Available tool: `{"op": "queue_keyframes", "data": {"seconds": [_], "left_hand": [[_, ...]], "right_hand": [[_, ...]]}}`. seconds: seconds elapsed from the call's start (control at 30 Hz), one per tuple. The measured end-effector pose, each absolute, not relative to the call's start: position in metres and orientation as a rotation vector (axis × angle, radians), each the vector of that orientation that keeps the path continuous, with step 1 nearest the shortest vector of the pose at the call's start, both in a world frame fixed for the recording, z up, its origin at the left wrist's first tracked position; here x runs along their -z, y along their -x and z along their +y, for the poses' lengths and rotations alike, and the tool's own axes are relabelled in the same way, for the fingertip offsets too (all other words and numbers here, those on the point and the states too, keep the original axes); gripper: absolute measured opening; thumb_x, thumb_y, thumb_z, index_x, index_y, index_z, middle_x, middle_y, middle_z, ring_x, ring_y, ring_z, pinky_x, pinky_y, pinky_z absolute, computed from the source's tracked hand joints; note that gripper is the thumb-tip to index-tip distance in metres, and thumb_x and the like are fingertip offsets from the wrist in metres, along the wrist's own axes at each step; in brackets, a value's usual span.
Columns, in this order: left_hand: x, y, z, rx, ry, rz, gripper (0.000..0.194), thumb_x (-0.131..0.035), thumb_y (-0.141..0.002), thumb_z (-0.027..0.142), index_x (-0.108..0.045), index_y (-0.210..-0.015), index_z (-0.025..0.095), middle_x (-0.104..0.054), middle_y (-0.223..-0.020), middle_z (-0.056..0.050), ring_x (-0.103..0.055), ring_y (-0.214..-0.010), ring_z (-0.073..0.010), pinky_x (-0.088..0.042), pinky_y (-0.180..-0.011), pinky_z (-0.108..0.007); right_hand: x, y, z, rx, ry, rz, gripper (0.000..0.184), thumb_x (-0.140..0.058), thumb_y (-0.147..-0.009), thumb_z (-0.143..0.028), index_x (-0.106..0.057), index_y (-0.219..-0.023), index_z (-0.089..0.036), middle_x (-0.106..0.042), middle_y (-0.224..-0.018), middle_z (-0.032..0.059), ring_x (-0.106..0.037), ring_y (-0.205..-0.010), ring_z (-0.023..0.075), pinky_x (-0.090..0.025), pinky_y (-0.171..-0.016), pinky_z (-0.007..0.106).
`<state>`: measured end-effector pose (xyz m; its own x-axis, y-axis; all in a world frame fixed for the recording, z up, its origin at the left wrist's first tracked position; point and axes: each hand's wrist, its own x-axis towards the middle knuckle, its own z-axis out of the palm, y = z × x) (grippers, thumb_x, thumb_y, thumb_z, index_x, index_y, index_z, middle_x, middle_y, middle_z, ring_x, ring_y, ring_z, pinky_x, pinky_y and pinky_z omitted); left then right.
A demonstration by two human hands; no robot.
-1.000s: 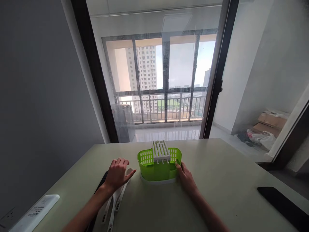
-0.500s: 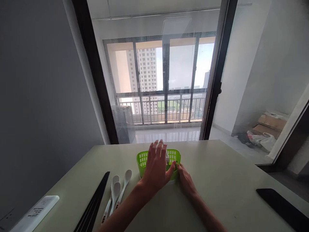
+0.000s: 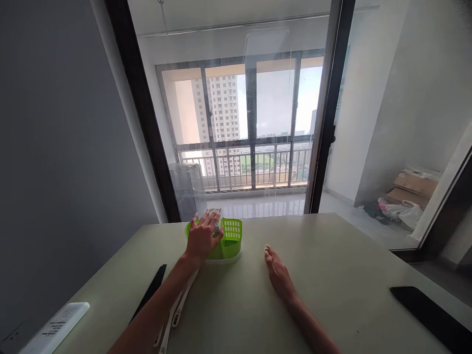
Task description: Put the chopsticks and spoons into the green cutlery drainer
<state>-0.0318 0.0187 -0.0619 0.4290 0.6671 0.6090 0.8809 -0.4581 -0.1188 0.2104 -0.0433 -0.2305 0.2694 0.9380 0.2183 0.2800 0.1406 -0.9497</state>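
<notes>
A green plastic basket [image 3: 232, 250] with slotted walls and a white base stands near the table's far edge. From its middle rises a white upright piece [image 3: 213, 211] with a printed top. My left hand [image 3: 201, 240] is closed over the basket's middle, its fingers on the white piece and its thumb on the near side. To the right of the basket, my right hand [image 3: 280, 280] rests by the tabletop, fingers stretched out, touching nothing but the table. White spoons [image 3: 180, 307] lie partly hidden under my left forearm. Black chopsticks [image 3: 153, 287] lie left of them.
A white power strip [image 3: 55, 328] sits at the table's left edge. On the right edge lies a dark flat object [image 3: 429, 312]. Past the table [image 3: 324, 255] stands a glass door with a dark frame [image 3: 328, 128]. Cardboard boxes [image 3: 416, 187] and bags are on the floor beyond.
The basket has shifted left along with my left hand, closer to the spoons. My right hand has let go of the basket's right side and now lies apart from it.
</notes>
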Motion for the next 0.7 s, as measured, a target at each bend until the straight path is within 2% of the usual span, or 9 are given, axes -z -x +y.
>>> {"op": "queue_keyframes", "data": {"seconds": [0.2, 0.33, 0.5, 0.63, 0.7], "left_hand": [[0.051, 0.099, 0.045, 0.565, 2.2, -1.443, 0.051, -0.047, -0.097, 0.038, -0.058, -0.145, 0.023, -0.058, -0.152, -0.009, -0.053, -0.142, -0.0312, -0.033, -0.121, -0.053], [0.05, 0.13, 0.048, 0.556, 2.163, -1.459, 0.053, -0.044, -0.098, 0.039, -0.057, -0.145, 0.018, -0.059, -0.152, -0.01, -0.05, -0.144, -0.0318, -0.039, -0.117, -0.049], [0.044, 0.146, 0.046, 0.547, 2.171, -1.493, 0.054, -0.045, -0.098, 0.039, -0.056, -0.146, 0.016, -0.059, -0.152, -0.011, -0.048, -0.144, -0.0332, -0.033, -0.121, -0.051], [0.038, 0.119, 0.03, 0.631, 2.218, -1.489, 0.057, -0.053, -0.095, 0.051, -0.059, -0.143, 0.02, -0.058, -0.152, -0.011, -0.035, -0.152, -0.0385, -0.023, -0.125, -0.06], [0.045, 0.088, 0.013, 0.764, 2.355, -1.381, 0.057, -0.051, -0.099, 0.052, -0.057, -0.144, 0.018, -0.056, -0.154, -0.011, -0.031, -0.155, -0.0345, -0.026, -0.126, -0.057]], "right_hand": [[0.232, -0.21, -0.043, -0.663, 1.422, -1.326, 0.068, -0.035, -0.101, -0.058, -0.059, -0.145, -0.013, -0.06, -0.15, 0.0142, -0.054, -0.141, 0.0279, -0.04, -0.118, 0.041], [0.231, -0.209, -0.043, -0.623, 1.45, -1.349, 0.064, -0.033, -0.101, -0.056, -0.061, -0.142, -0.015, -0.063, -0.147, 0.0132, -0.056, -0.139, 0.0263, -0.041, -0.116, 0.038], [0.233, -0.208, -0.042, -0.592, 1.463, -1.378, 0.062, -0.031, -0.101, -0.054, -0.063, -0.137, -0.015, -0.066, -0.142, 0.0147, -0.06, -0.134, 0.0275, -0.043, -0.114, 0.04], [0.233, -0.209, -0.042, -0.572, 1.436, -1.411, 0.058, -0.032, -0.102, -0.052, -0.067, -0.13, -0.015, -0.069, -0.135, 0.0157, -0.063, -0.128, 0.0285, -0.045, -0.11, 0.042], [0.232, -0.21, -0.044, -0.566, 1.409, -1.434, 0.054, -0.036, -0.101, -0.052, -0.068, -0.126, -0.016, -0.069, -0.134, 0.0161, -0.064, -0.125, 0.0293, -0.046, -0.11, 0.043]]}}
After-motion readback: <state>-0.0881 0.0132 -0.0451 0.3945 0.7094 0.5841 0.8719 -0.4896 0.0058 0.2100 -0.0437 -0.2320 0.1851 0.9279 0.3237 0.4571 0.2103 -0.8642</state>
